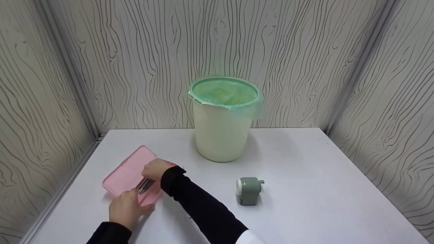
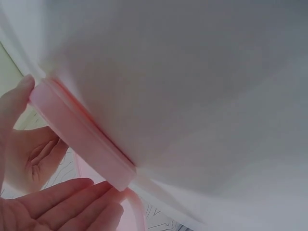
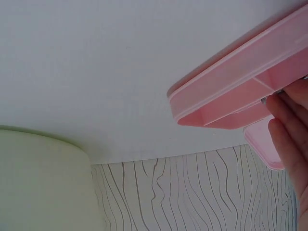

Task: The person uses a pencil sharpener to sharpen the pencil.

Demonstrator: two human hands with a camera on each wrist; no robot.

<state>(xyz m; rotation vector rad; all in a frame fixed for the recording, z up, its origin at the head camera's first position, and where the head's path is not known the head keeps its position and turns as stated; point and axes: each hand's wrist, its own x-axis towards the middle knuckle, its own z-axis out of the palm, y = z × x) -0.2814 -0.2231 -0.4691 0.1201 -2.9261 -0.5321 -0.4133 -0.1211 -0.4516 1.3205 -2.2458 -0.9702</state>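
A pink pencil case [image 1: 126, 172] lies opened out at the left of the white table, with a bundle of dark pencils [image 1: 145, 185] in its near half. At the case's near end, my left hand [image 1: 125, 208] holds it by the corners. The left wrist view shows the thumb at one corner of the pink end wall [image 2: 82, 132] and the fingers at the other. My right hand [image 1: 157, 168] reaches down over the case and grips the pencils by their far part. In the right wrist view its fingertips [image 3: 276, 108] dip inside the divided tray; the palm side hides most of the pencils.
A green crank pencil sharpener [image 1: 249, 190] stands right of my right forearm. Behind it, a pale bin [image 1: 221, 135] with a green rim and a thin liner stands near the back wall. Wood-grain patterned panels [image 1: 145, 67] enclose the table.
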